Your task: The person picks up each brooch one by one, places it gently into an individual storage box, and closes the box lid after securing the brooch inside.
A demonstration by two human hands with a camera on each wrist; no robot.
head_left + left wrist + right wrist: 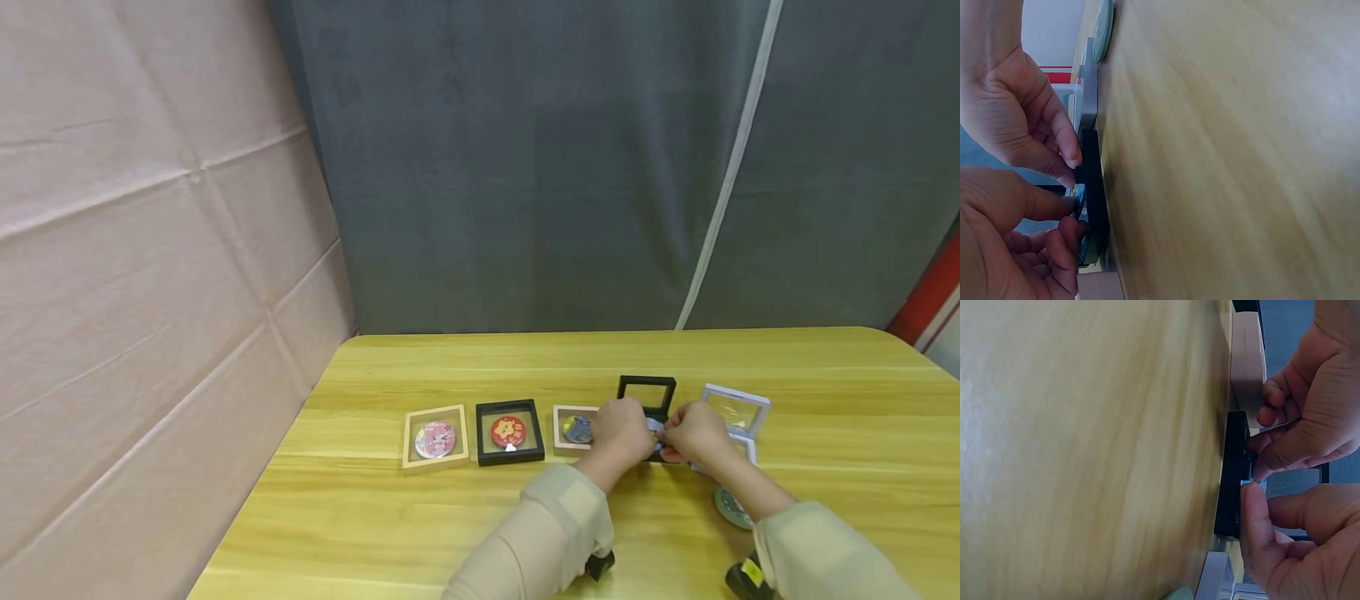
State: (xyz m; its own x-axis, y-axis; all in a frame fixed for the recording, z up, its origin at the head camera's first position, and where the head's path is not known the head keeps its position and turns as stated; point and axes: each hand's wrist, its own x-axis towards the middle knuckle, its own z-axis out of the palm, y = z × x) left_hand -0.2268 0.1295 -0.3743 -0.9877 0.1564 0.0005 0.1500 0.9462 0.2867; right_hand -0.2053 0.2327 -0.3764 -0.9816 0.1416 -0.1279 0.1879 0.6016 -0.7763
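Observation:
A black display frame (pixel 647 380) stands propped with its lid up, and both hands work over its base. My left hand (pixel 621 432) pinches the left edge of a round blue badge (pixel 654 425). On the badge's opposite side, my right hand (pixel 699 433) holds its edge between thumb and fingers. In the left wrist view the badge (pixel 1080 195) sits at the top of the black base (pixel 1094 200), partly hidden by fingers. The right wrist view shows the fingertips of both hands close together just over the black base (pixel 1232 481).
To the left lie a cream frame (pixel 407 442) with a pink badge, a black frame (pixel 512 457) with a red star badge, and a pale frame (pixel 573 409) with a blue-yellow badge. An opened white frame (pixel 757 408) and a green round badge (pixel 731 508) are at right.

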